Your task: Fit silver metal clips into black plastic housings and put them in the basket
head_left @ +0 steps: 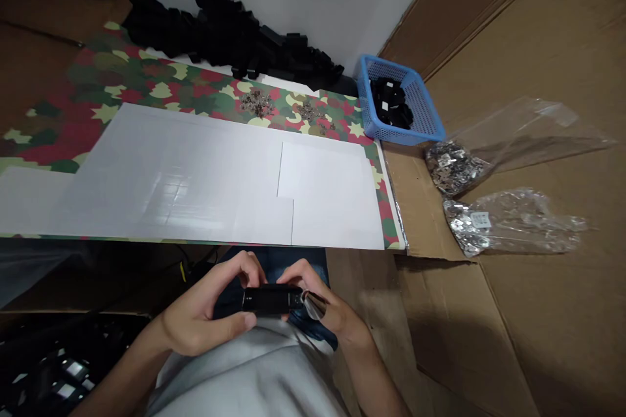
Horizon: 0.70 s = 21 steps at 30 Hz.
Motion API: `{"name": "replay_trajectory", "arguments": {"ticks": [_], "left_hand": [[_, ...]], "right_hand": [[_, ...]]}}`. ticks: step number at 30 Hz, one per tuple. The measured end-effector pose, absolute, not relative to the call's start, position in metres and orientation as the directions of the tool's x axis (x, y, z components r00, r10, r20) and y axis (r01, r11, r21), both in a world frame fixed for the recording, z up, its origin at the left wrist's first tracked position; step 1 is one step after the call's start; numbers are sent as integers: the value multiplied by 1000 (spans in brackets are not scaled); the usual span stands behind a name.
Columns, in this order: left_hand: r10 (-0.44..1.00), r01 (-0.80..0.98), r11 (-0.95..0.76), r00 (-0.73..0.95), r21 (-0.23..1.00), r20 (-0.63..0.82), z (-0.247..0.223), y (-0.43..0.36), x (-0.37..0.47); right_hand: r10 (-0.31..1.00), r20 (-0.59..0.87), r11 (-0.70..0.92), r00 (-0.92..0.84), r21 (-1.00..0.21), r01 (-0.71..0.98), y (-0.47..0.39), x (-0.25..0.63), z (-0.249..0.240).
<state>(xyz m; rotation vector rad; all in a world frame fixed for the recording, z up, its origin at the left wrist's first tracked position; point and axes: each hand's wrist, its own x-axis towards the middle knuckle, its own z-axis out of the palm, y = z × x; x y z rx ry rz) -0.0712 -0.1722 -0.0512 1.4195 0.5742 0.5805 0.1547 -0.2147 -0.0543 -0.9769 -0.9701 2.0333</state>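
Over my lap, in front of the table's near edge, a small black rectangular part lies level between my two hands. My left hand grips its left end, thumb along the near side and fingers curled over the far side. My right hand closes round the right end. A shiny metal tapered piece shows against the right palm, beside the part's right end. Whether it is joined to the black part I cannot tell. Some fingertips of both hands are hidden behind the part.
White sheets cover a camouflage-patterned table. Two small piles of metal bits lie behind them, with black parts heaped at the wall. To the right are a blue basket and plastic bags of metal pieces on cardboard.
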Motion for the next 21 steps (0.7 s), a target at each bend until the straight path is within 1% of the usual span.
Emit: {"name": "replay_trajectory", "arguments": {"ticks": [2, 6, 9, 13, 16, 18, 21], "left_hand": [[700, -22, 28, 714, 999, -4, -50, -172, -68], [738, -48, -36, 673, 998, 59, -44, -169, -65], [737, -83, -87, 665, 993, 120, -36, -164, -62], [725, -126, -124, 666, 984, 177, -27, -157, -59], [744, -133, -139, 640, 981, 192, -24, -152, -58], [758, -133, -147, 622, 980, 198, -23, -150, -59], [759, -123, -164, 618, 979, 205, -20, -147, -60]], "right_hand": [[821, -328, -485, -467, -832, -268, -212, 155, -50], [877, -267, -390, -400, -881, -268, -208, 165, -47], [911, -220, -322, -348, -907, -270, -205, 176, -43], [941, -141, -216, -309, -950, -225, -196, 185, -29], [961, -71, -124, -266, -975, -187, -188, 188, -19], [963, -17, -68, -269, -980, -184, -181, 187, -16], [932, 26, -28, -363, -989, -144, -171, 181, -14]]}}
